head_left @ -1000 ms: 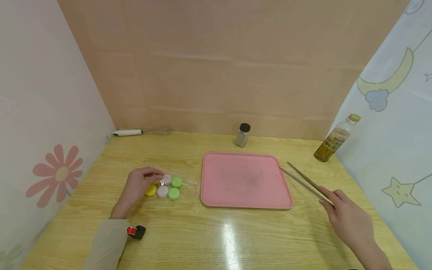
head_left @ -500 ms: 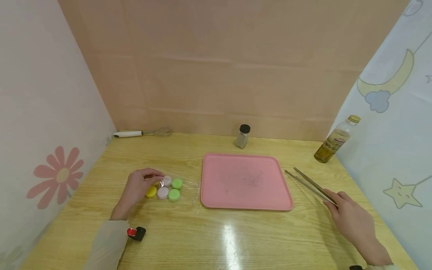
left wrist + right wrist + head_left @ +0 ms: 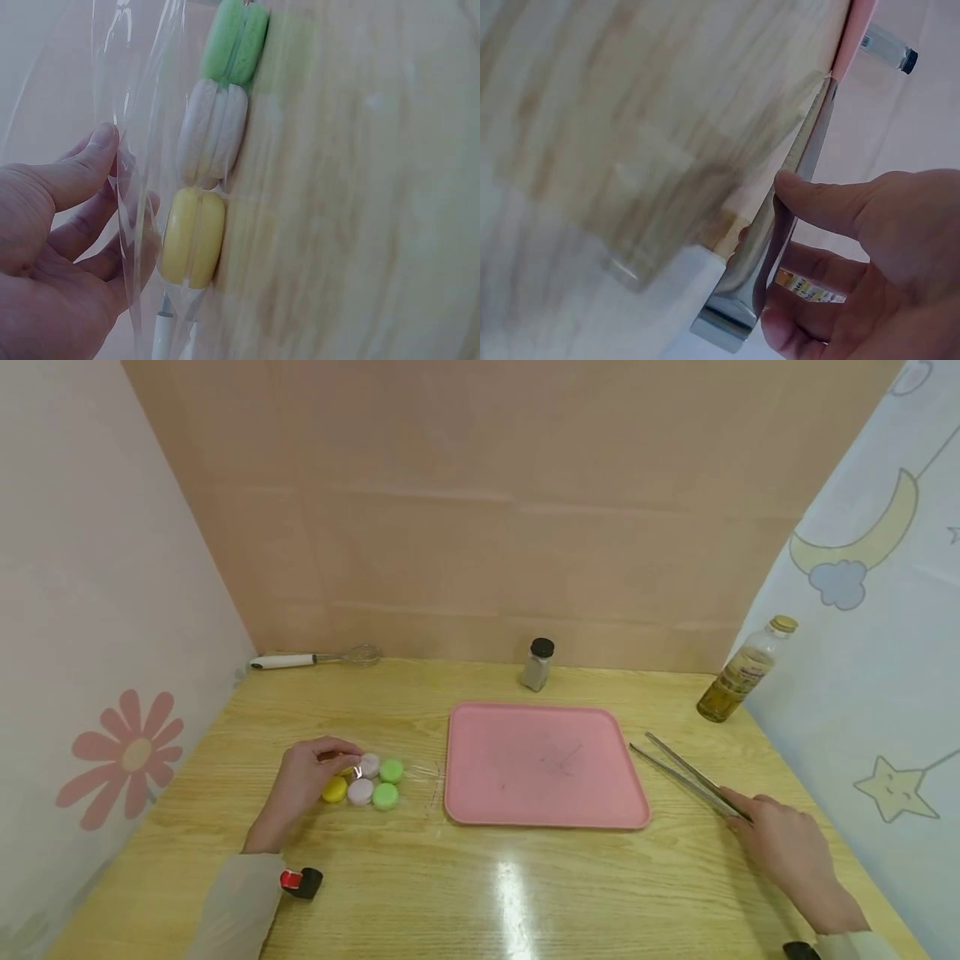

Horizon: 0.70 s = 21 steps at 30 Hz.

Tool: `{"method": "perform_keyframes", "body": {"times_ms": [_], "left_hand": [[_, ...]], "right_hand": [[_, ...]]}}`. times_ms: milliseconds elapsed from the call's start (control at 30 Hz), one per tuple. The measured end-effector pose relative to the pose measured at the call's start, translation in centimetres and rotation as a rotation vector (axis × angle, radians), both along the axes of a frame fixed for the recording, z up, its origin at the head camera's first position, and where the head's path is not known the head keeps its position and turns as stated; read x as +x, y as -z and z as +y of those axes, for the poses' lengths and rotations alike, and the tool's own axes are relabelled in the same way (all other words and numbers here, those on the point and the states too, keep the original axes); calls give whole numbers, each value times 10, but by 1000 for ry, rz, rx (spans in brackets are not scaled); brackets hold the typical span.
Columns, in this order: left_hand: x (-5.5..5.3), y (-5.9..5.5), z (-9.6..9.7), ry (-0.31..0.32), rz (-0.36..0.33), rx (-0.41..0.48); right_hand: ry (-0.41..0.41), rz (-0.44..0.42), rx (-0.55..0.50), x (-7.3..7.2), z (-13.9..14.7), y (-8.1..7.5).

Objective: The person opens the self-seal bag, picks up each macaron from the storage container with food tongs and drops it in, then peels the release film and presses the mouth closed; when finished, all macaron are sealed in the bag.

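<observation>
My left hand (image 3: 303, 781) pinches the edge of a clear plastic bag (image 3: 127, 97) between thumb and fingers. Through the film show macarons in yellow (image 3: 334, 790), pale lilac (image 3: 360, 792) and green (image 3: 386, 797), grouped in two rows on the table left of the pink tray (image 3: 547, 823). From the left wrist camera, the yellow macaron (image 3: 193, 238) lies nearest the fingers. On the other side, my right hand (image 3: 787, 847) grips metal tongs (image 3: 744, 281) near their joined end, thumb on one arm. Their tips are apart, close to the tray's right edge.
Behind the tray stands a small black-capped jar (image 3: 537, 666). A bottle of amber liquid (image 3: 742, 672) leans in view at the back right by the patterned wall. A whisk (image 3: 315, 658) lies along the back left edge of the wooden table (image 3: 420, 893).
The right hand and tongs have drawn slightly down and right, taking the tips off the tray's right rim. The left hand stays at the bag.
</observation>
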<state>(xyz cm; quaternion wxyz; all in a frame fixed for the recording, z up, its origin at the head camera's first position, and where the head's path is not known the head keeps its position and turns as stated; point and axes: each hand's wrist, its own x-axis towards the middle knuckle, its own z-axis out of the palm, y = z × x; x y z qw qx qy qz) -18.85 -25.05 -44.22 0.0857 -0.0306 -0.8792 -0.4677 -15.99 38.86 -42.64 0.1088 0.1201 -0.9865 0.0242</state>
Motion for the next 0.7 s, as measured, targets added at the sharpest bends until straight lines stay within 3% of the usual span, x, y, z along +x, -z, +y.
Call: {"method": "perform_keyframes", "body": {"times_ms": [133, 333, 533, 700], "left_hand": [[0, 1, 0, 2, 1, 4], [0, 1, 0, 6, 2, 19], [1, 0, 0, 3, -6, 15], [0, 0, 0, 12, -30, 27]], "right_hand": [[73, -144, -64, -3, 1, -1], [119, -213, -104, -5, 0, -3], [98, -131, -95, -5, -11, -5], [6, -7, -175, 1, -54, -16]]}}
